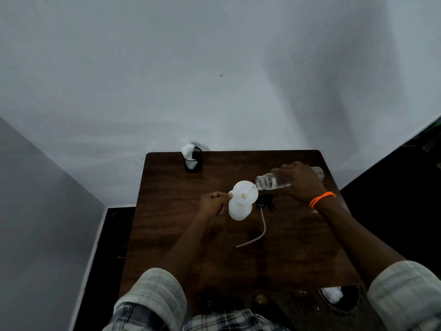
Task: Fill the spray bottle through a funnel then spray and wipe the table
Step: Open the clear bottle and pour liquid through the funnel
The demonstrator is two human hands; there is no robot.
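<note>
A white spray bottle (239, 209) stands upright on the dark wooden table (286, 247), with a white funnel (245, 193) seated in its neck. My left hand (213, 203) pinches the funnel's small tab at its left rim. My right hand (301, 182) grips a clear water bottle (272, 181), tilted on its side with its mouth over the funnel's right edge, and a thin stream runs into the funnel. The black spray head (266, 202) lies on the table just right of the spray bottle, its pale dip tube (261, 229) curving toward me.
A black mesh cup (193, 161) holding white tissue (187, 149) stands at the table's far left corner, near the white wall. Below the table's near right edge sits a dark bin (343, 301) with crumpled white tissue inside.
</note>
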